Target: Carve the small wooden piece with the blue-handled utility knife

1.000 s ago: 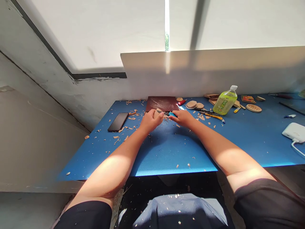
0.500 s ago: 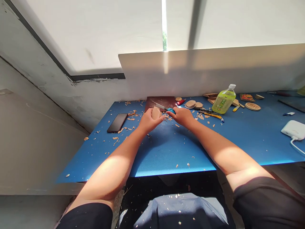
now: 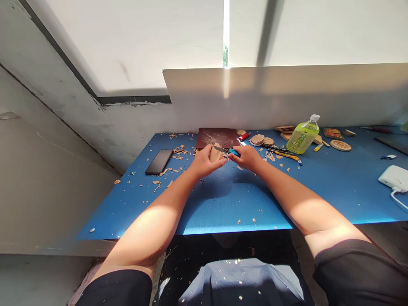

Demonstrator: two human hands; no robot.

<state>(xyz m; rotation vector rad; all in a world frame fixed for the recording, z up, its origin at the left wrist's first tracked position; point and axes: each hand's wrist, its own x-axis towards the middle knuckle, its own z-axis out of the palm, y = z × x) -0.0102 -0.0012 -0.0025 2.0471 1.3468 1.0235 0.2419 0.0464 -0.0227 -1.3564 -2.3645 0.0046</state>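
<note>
My left hand [image 3: 204,161] is closed around a pale piece of wood [image 3: 216,154] above the blue table. In my right hand [image 3: 248,157] is a knife with a teal handle [image 3: 235,151], its fingers wrapped round the grip. The blade points left and lies against the top of the wood, partly lost against it. Behind both hands a dark red board [image 3: 216,137] with scratches lies flat on the table. Wood shavings [image 3: 179,149] are scattered around the hands.
A black phone [image 3: 159,162] lies to the left. On the right are wooden discs [image 3: 257,139], pens, a yellow cutter [image 3: 288,156], a green drink bottle [image 3: 302,135], a carved disc [image 3: 340,145] and a white charger [image 3: 394,177] with a cable. A wall rises behind the table [image 3: 223,208].
The knife blade has come down against the wood, where before it pointed up and away behind it. The view has shifted slightly. Both hands keep their holds.
</note>
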